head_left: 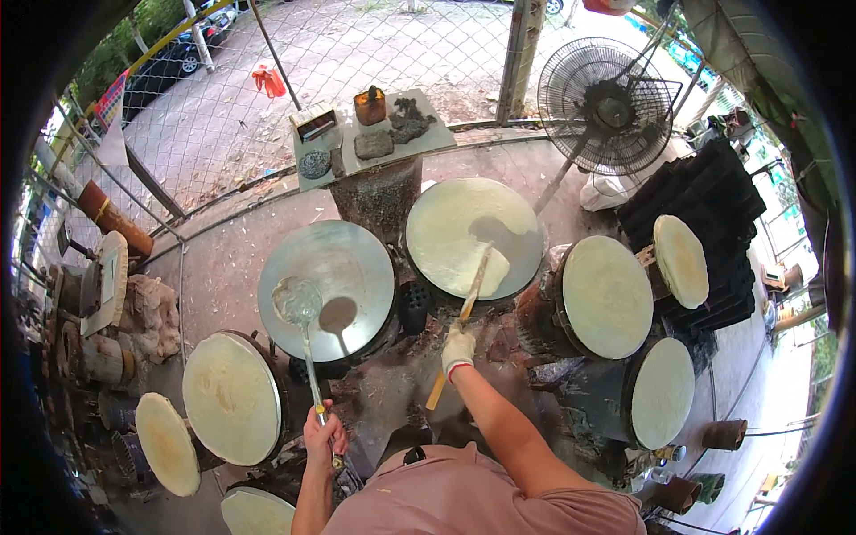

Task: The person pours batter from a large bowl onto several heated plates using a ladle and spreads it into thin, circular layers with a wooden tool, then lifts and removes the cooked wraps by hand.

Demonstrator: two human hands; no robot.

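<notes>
My left hand (324,437) is closed round the handle of a metal ladle (297,301). The ladle's bowl, with pale residue in it, is above a bare round griddle (367,259) and casts a shadow there. My right hand (459,346), in a white glove, grips a wooden stick (475,283). The stick's far end reaches over the griddle at the centre right; whether it touches is unclear. A sheet of pale batter (446,232) covers most of that griddle, leaving bare metal at its lower right edge.
Round flatbreads (608,296) lie on several more griddles to both sides. Behind stands a barrel (379,196) under a board with a small box and an orange container (369,107). A large fan (611,105), stacked dark blocks (691,201) and a wire fence (357,45) border the place.
</notes>
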